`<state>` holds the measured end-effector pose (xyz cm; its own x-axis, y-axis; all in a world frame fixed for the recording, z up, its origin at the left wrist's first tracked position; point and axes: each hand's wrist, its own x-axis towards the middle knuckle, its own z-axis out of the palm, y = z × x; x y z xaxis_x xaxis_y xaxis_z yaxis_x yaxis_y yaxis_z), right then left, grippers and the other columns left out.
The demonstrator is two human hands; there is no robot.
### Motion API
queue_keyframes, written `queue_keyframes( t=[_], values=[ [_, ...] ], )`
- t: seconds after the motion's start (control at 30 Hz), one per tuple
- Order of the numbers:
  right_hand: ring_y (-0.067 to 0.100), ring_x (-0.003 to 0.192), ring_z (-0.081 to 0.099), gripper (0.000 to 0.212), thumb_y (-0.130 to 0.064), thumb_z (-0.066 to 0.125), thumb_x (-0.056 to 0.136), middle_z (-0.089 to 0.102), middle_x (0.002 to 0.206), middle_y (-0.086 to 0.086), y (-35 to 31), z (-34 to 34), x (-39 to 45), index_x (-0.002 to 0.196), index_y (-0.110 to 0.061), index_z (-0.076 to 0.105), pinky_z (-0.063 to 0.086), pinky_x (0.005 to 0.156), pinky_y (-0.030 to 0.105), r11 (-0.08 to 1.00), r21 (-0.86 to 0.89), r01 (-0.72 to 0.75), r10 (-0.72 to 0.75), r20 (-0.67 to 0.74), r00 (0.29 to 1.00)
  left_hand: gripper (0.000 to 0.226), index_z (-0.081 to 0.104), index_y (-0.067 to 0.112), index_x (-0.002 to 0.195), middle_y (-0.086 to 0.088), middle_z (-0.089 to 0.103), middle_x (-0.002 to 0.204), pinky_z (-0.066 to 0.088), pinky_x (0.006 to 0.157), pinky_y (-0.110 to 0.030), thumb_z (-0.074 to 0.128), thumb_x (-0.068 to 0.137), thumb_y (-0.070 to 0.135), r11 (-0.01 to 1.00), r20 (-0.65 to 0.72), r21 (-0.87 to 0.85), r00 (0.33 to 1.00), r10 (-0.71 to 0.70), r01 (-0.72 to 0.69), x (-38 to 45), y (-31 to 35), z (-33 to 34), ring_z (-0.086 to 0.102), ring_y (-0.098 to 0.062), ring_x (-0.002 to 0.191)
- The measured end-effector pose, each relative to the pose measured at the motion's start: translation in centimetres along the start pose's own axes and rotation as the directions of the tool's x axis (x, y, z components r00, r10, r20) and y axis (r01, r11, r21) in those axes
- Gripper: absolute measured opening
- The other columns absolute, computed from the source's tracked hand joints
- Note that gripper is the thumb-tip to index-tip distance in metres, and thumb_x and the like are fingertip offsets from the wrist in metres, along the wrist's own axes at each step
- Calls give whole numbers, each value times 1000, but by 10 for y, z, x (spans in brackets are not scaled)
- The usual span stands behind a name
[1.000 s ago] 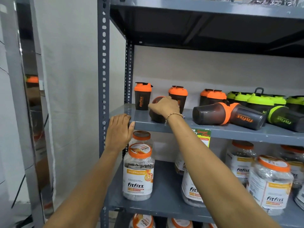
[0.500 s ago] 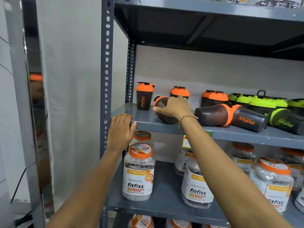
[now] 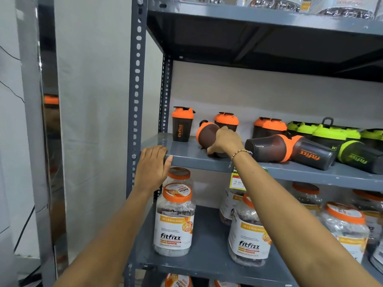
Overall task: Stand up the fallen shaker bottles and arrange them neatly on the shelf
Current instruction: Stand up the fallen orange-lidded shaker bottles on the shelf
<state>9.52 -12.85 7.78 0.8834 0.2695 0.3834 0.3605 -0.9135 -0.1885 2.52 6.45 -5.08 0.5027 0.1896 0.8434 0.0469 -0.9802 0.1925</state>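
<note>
On the grey shelf (image 3: 186, 158), my right hand (image 3: 224, 141) grips a dark shaker bottle with an orange lid (image 3: 206, 133), tilted with its lid up to the left and its base near the shelf. My left hand (image 3: 152, 166) rests on the shelf's front left edge, holding no bottle. An upright orange-lidded shaker (image 3: 182, 126) stands at the far left, another (image 3: 227, 120) behind my right hand. Two orange-lidded shakers (image 3: 267, 148) (image 3: 313, 155) lie on their sides, lids touching. A green-lidded shaker (image 3: 360, 159) lies beside them.
Upright orange-lidded (image 3: 268, 126) and green-lidded shakers (image 3: 331, 132) stand along the back right. Fitfizz jars (image 3: 175, 220) fill the lower shelf. A perforated steel post (image 3: 135, 79) frames the left side. The upper shelf (image 3: 259, 15) hangs overhead. A price tag (image 3: 237, 180) hangs on the shelf edge.
My right hand has tipped the fallen shaker from lying flat up to a tilted pose, lid rising to the left. My left hand has stayed on the shelf edge.
</note>
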Motion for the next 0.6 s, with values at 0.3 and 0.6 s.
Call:
queue_keyframes(
  t=[0.3,0.6],
  values=[
    [27,108,63,64,-41,74,76,66,116,15,6,23,8,122,-3,52,54,87,35,132,952,-277,-16,281,960,46,59,7,112,-12,63,109,46,94,-39,37,92,42,991,22,88,995,97,-99,1,-22,3,59,-28,101],
    [19,102,67,40,-17,64,90,68,109,11,-15,38,24,124,-1,50,55,87,29,234,954,-188,-343,262,902,52,50,10,116,-10,61,111,36,99,-36,17,98,47,974,-8,144,984,176,-173,1,-29,7,57,-27,102]
  ],
)
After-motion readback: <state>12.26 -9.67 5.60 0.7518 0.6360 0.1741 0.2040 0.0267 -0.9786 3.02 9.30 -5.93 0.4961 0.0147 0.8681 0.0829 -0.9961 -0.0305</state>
